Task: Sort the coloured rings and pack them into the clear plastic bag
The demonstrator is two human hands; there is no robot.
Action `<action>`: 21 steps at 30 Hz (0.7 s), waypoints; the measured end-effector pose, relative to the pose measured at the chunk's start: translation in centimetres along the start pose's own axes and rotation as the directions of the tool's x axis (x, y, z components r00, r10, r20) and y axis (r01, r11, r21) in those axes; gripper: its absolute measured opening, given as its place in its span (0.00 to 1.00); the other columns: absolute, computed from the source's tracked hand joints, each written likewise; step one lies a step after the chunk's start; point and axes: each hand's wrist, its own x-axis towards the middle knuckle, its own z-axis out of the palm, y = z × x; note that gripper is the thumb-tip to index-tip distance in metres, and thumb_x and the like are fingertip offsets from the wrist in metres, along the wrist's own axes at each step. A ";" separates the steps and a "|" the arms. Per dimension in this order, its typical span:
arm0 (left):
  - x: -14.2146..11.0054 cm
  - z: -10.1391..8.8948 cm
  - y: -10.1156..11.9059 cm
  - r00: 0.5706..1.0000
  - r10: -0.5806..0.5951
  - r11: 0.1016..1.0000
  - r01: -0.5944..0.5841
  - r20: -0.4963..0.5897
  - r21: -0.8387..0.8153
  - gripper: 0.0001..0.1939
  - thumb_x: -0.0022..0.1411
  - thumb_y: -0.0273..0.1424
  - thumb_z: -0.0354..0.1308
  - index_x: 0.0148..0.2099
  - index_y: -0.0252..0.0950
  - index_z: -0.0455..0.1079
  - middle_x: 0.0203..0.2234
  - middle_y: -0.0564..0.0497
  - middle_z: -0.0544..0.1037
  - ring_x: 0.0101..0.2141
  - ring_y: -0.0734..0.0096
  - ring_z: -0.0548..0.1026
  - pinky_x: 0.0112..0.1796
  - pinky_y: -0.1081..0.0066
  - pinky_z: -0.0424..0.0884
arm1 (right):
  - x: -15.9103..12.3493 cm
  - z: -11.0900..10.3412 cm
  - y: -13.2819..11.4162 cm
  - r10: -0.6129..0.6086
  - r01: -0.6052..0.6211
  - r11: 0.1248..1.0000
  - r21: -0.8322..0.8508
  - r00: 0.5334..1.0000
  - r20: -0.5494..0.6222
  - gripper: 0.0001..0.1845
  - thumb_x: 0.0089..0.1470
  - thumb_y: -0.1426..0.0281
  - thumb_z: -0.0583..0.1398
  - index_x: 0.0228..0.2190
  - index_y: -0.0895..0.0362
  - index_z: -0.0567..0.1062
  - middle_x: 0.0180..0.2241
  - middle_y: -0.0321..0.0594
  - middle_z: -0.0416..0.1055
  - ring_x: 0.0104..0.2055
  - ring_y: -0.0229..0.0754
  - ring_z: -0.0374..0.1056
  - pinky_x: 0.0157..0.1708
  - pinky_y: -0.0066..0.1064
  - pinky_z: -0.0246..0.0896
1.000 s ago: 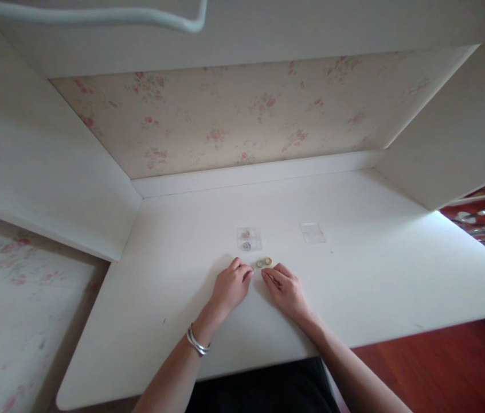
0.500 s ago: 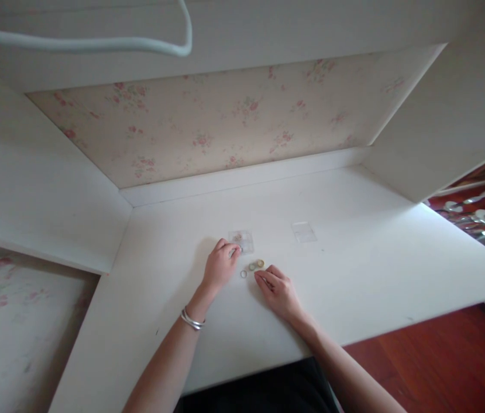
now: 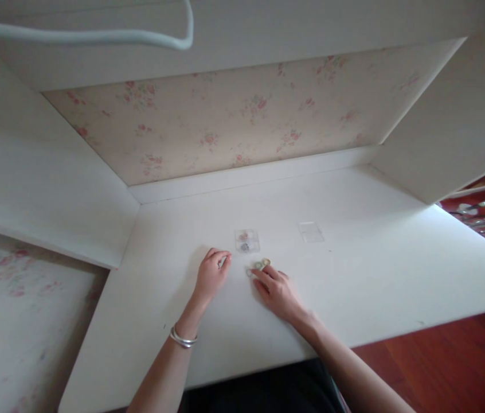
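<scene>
My left hand (image 3: 213,272) is just left of a small clear plastic box (image 3: 256,249), holding nothing, with a gap between thumb and curled index finger. Inside the box lie small coppery rings or pieces (image 3: 243,236) in the back compartment and dark silvery ones (image 3: 245,248) in the front one. My right hand (image 3: 274,289) rests on the table, its index fingertip at a thin silver ring (image 3: 249,273) and its thumb held apart. Just beyond those fingers, a greenish ring (image 3: 258,265) and a gold-coloured ring (image 3: 266,262) lie side by side.
A clear flat lid (image 3: 311,232) lies on the white table (image 3: 375,246), right of the box. White panels and a floral-papered wall (image 3: 225,126) enclose the back and left. A white cable or tube (image 3: 96,37) hangs at the upper left.
My left hand has drawn back left from the box, its fingers parting, and dark silvery pieces now show in the front compartment. My right index finger has reached out to the thin ring.
</scene>
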 end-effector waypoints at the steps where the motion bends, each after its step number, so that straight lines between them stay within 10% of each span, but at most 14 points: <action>1: -0.5 0.0 -0.3 1.000 -0.014 1.000 0.015 0.011 -0.016 0.11 0.63 0.33 0.49 0.40 0.37 0.73 0.34 0.50 0.74 0.31 0.73 0.70 0.35 0.73 0.67 | 0.2 0.0 -0.2 -0.010 0.011 0.999 -0.038 1.000 0.023 0.15 0.59 0.69 0.51 0.46 0.51 0.71 0.39 0.40 0.69 0.36 0.39 0.66 0.37 0.29 0.59; 21: -2.7 0.2 -1.6 0.996 -0.006 0.995 0.015 0.091 -0.095 0.11 0.63 0.34 0.50 0.39 0.38 0.72 0.33 0.51 0.74 0.28 0.74 0.69 0.34 0.73 0.66 | 2.4 -0.2 -1.8 -0.030 0.113 0.933 -0.341 0.971 0.238 0.13 0.63 0.69 0.47 0.34 0.56 0.70 0.35 0.40 0.66 0.34 0.39 0.62 0.35 0.32 0.49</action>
